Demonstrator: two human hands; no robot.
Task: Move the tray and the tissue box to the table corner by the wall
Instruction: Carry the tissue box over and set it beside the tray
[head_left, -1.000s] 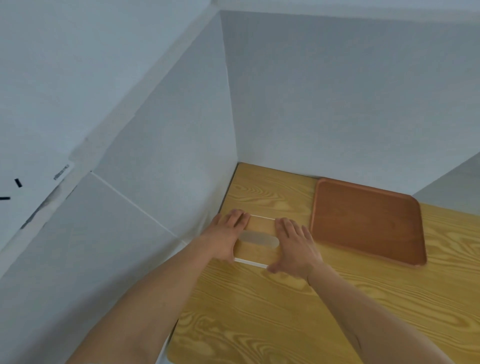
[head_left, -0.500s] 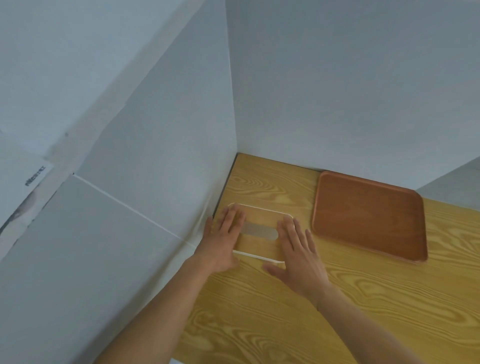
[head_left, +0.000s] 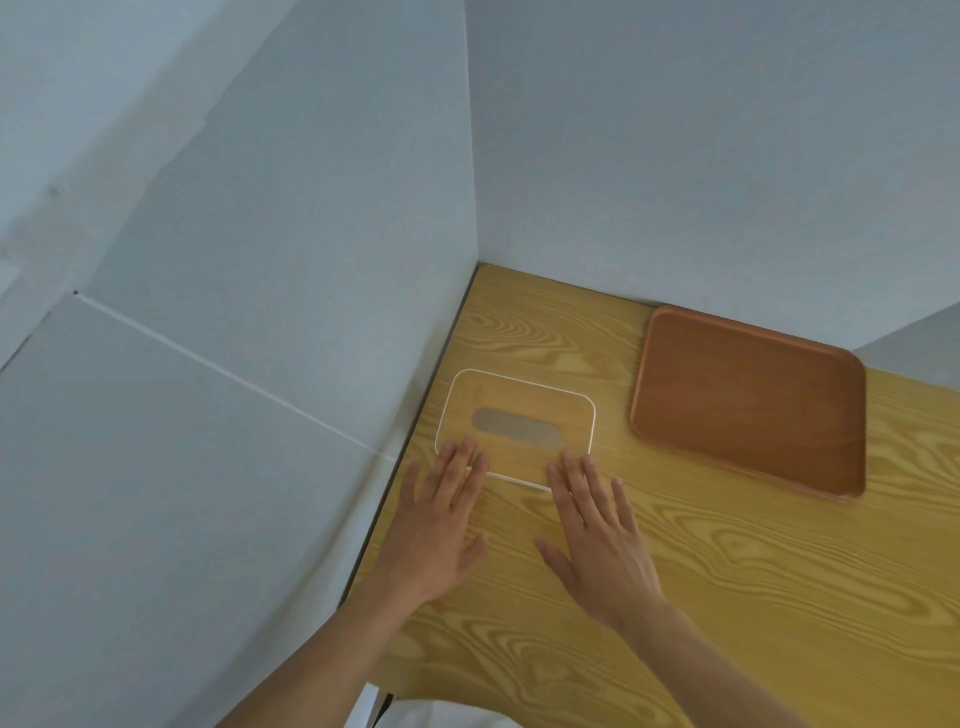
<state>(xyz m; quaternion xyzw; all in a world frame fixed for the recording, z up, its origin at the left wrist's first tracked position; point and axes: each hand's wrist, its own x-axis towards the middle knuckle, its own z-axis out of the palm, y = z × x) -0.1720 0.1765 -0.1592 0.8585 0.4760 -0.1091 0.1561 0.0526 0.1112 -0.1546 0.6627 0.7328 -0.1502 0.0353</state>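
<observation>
Nearest the camera, two bare forearms reach up over the yellow wood-grain table (head_left: 727, 597), and every place here is given from that table's far left corner, where the two pale walls meet. The left hand (head_left: 436, 530) lies flat with its fingers spread loosely, palm down over the tabletop close to the left wall (head_left: 260, 364); its fingertips (head_left: 462, 452) overlap the near left edge of the tissue box, and whether they press on it or only hover I cannot tell. The right hand (head_left: 597, 540) is likewise open and flat, gripping nothing, its fingertips (head_left: 571, 462) at the box's near right edge. Just beyond the hands sits the tissue box (head_left: 519, 400), a low rectangular box with a wood-patterned top, a thin white rounded border and a grey oval slot; it rests against the left wall, a little short of the corner itself. Farther right and back, well apart from the box, the flat reddish-brown rectangular tray (head_left: 748, 400) with rounded corners lies empty, its far edge near the back wall (head_left: 727, 156). To my judgement the task is nearly finished: both things already stand in the corner region by the walls. What may be left is a last nudge of the box deeper toward the corner, then taking the hands away.
</observation>
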